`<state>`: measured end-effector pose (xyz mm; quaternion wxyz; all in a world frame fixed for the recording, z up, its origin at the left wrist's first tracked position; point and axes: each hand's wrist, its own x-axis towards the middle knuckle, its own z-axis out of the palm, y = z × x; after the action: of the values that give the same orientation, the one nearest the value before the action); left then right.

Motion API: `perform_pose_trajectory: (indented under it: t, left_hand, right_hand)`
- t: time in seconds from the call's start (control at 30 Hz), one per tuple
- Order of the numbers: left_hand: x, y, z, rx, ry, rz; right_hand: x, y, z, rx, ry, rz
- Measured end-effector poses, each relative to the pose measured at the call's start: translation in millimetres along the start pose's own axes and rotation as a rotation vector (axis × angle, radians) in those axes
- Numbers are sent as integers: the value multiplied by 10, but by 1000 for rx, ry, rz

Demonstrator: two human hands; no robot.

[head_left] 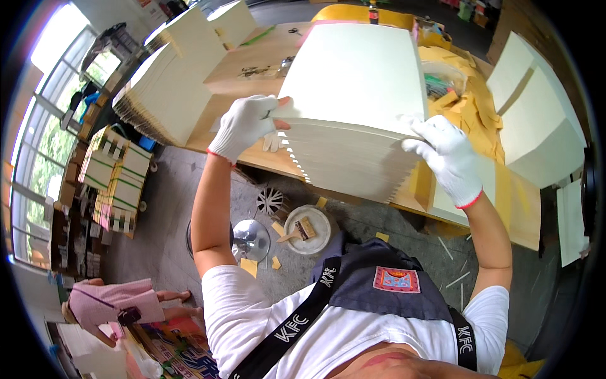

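Note:
A tall stack of large white sheets [353,76] stands on the wooden table in front of me, its layered near side facing me. My left hand [245,123], in a white knitted glove with bare thumb and fingertip showing, grips the stack's near left corner at the top. At the near right corner, my right hand [447,151], also gloved, has its thumb and fingers closed on the upper edge of the sheets. How many sheets lie between the fingers cannot be made out. Beneath my left wrist, another white glove [273,142] lies on the table.
More white stacks stand at the left [167,95] and right [536,107]. Scissors [294,31] and a dark bottle [373,14] are at the back. Yellow paper [486,95] surrounds a tub on the right. Below are a brush [302,230] on a round bucket and a stool [251,239]. Another person [120,300] is at lower left.

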<state>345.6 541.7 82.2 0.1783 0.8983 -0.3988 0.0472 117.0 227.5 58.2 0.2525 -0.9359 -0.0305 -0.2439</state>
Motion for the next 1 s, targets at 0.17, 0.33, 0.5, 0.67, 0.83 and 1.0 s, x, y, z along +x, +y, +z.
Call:
perform_pose_trajectory:
  t: [0.17, 0.33, 0.5, 0.67, 0.83, 1.0]
  left_hand:
    - [31, -150, 83, -114, 66, 27]
    - [36, -113, 50, -4, 25, -8]
    - [15, -87, 40, -28, 38, 28]
    - [41, -103, 48, -46, 49, 87]
    - [22, -210, 70, 76, 46, 95]
    - [-100, -271, 150, -192, 58, 148]
  right_hand:
    - [-80, 75, 25, -56, 48, -65]
    - [-96, 80, 45, -22, 83, -132]
    - [-104, 87, 58, -69, 98, -154]
    - [-112, 124, 66, -11, 111, -162]
    - [-67, 139, 111, -59, 123, -187]
    - [-156, 167, 264, -194, 228, -291]
